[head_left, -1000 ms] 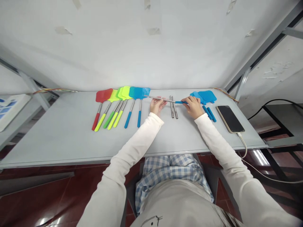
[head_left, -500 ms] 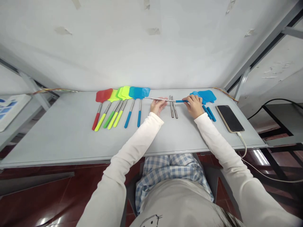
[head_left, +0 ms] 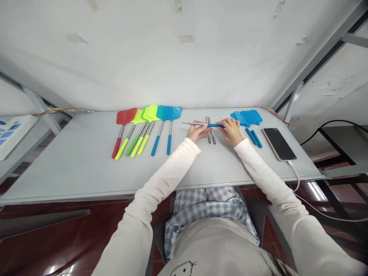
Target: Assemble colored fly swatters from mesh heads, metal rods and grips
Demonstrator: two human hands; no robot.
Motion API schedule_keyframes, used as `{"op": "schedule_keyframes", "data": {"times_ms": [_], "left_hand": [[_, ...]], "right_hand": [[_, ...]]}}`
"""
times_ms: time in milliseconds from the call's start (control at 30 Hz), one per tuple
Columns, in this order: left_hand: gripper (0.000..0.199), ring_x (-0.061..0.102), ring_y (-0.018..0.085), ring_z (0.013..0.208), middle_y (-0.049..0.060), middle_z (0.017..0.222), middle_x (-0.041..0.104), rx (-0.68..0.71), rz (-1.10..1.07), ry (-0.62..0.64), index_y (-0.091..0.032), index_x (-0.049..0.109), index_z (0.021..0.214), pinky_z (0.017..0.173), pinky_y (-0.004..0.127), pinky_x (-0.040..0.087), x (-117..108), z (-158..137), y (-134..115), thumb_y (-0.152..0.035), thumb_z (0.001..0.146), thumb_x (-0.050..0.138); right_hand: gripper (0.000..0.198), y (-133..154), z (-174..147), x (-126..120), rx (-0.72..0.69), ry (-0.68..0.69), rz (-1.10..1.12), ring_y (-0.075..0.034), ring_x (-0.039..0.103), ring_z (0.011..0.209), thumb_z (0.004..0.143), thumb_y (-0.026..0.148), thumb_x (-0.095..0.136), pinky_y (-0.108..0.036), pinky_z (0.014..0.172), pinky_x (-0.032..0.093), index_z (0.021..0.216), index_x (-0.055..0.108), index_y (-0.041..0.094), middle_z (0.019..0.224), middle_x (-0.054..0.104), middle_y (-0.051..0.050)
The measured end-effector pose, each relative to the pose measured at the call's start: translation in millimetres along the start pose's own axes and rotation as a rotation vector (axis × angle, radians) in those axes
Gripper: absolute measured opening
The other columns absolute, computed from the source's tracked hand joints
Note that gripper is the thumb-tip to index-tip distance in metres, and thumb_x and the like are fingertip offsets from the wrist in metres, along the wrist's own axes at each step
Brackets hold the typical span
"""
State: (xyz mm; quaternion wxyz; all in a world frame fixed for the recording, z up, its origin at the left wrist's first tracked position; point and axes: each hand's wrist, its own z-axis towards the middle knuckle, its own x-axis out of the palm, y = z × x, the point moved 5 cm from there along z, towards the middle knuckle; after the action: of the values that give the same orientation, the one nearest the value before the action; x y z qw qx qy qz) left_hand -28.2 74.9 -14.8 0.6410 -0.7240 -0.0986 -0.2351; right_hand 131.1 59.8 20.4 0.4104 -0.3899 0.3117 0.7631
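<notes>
A fly swatter handle [head_left: 214,125], a thin metal rod with a blue grip, lies level across both my hands above the table. My left hand [head_left: 196,133] is closed around its metal part, some fingers reaching past it. My right hand [head_left: 232,132] grips the blue end, whose tip is hidden by the fingers. Between my hands, two loose metal rods [head_left: 213,137] lie side by side on the table. Just beyond my right hand are blue swatter heads [head_left: 251,116], overlapping, with loose blue grips [head_left: 251,136] in front of them.
Several whole fly swatters lie in a row on the left: red [head_left: 127,115], yellow, green and blue [head_left: 169,144]. A phone [head_left: 278,144] with a white cable [head_left: 293,168] rests at the table's right. Behind the grey table [head_left: 86,153] stands a white wall [head_left: 129,57].
My hands have come closer together, the right one moving left and the left one slightly right. The handle's metal part sticks out less far to the left.
</notes>
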Motion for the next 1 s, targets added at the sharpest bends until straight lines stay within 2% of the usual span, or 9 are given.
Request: {"op": "schedule_keyframes", "data": {"times_ms": [233,367,467,600,667,767,833,900,1000], "left_hand": [[0.043,0.072,0.022,0.084,0.003,0.088,0.071,-0.029,0.035,0.105,-0.023,0.041,0.095,0.087,0.042,0.053,6.9,-5.8,-2.1,-0.036,0.072,0.075],[0.045,0.072,0.021,0.082,-0.001,0.085,0.069,-0.048,0.015,0.098,-0.023,0.04,0.094,0.083,0.038,0.054,10.6,-5.8,1.3,-0.033,0.07,0.077],[0.038,0.072,0.021,0.083,0.001,0.086,0.069,0.005,-0.017,0.025,-0.023,0.04,0.094,0.079,0.035,0.054,7.2,-2.8,-1.3,-0.029,0.076,0.072],[0.029,0.072,0.018,0.072,0.004,0.086,0.071,0.097,-0.042,-0.158,-0.022,0.041,0.095,0.063,0.025,0.051,-8.9,1.8,-11.9,-0.03,0.081,0.065],[0.029,0.071,0.015,0.068,0.004,0.085,0.071,0.129,-0.05,-0.25,-0.022,0.042,0.095,0.059,0.022,0.048,-18.3,3.5,-16.8,-0.032,0.081,0.066],[0.032,0.069,0.014,0.068,0.005,0.086,0.072,0.159,-0.063,-0.335,-0.021,0.045,0.095,0.057,0.021,0.046,-27.9,6.2,-20.3,-0.037,0.079,0.067],[0.033,0.069,0.015,0.07,0.006,0.087,0.071,0.192,-0.042,-0.382,-0.021,0.047,0.094,0.056,0.021,0.045,-31.4,7.4,-21.2,-0.039,0.077,0.069],[0.032,0.069,0.014,0.076,0.006,0.093,0.071,0.273,0.016,-0.411,-0.021,0.048,0.093,0.061,0.021,0.047,-31.9,7.0,-24.2,-0.038,0.077,0.07],[0.029,0.067,0.013,0.096,0.004,0.108,0.068,0.43,0.121,-0.389,-0.024,0.047,0.097,0.078,0.023,0.049,-27.3,2.7,-31.6,-0.036,0.08,0.068]], "right_hand": [[0.038,1.1,-1.3,-1.4,-0.011,-0.036,0.036,-0.024,0.05,0.096,0.098,0.037,0.032,-0.037,0.083,0.028,0.112,0.063,0.02,0.103,0.062,-0.01],[0.042,5.8,-0.5,-2.1,-0.026,-0.006,0.063,-0.024,0.051,0.098,0.098,0.042,0.031,-0.038,0.087,0.03,0.113,0.064,0.02,0.105,0.063,-0.01],[0.048,1.0,2.0,-7.7,0.033,-0.038,0.086,-0.025,0.051,0.102,0.099,0.044,0.024,-0.039,0.089,0.033,0.121,0.059,0.019,0.113,0.062,-0.011],[0.051,-29.1,1.6,-10.9,0.294,-0.119,-0.024,-0.028,0.048,0.111,0.098,0.037,0.019,-0.043,0.093,0.035,0.126,0.053,0.011,0.122,0.056,-0.017],[0.048,-46.9,-1.7,-4.5,0.414,-0.078,-0.136,-0.032,0.043,0.119,0.095,0.034,0.029,-0.046,0.096,0.034,0.129,0.049,0.007,0.131,0.05,-0.021],[0.055,-68.7,-9.1,9.6,0.557,0.031,-0.251,-0.036,0.038,0.124,0.088,0.028,0.04,-0.05,0.098,0.031,0.134,0.041,-0.001,0.138,0.043,-0.027],[0.054,-75.7,-12.3,17.4,0.588,0.084,-0.262,-0.037,0.042,0.119,0.086,0.027,0.042,-0.051,0.096,0.031,0.132,0.042,-0.002,0.13,0.049,-0.029],[0.048,-75.3,-12.2,21.2,0.551,0.085,-0.243,-0.036,0.047,0.111,0.085,0.025,0.041,-0.051,0.093,0.032,0.126,0.049,0.001,0.118,0.057,-0.026],[0.039,-67.5,-9.6,21.5,0.46,0.04,-0.215,-0.035,0.05,0.102,0.083,0.023,0.043,-0.052,0.089,0.034,0.116,0.057,0.007,0.109,0.059,-0.023]]}}
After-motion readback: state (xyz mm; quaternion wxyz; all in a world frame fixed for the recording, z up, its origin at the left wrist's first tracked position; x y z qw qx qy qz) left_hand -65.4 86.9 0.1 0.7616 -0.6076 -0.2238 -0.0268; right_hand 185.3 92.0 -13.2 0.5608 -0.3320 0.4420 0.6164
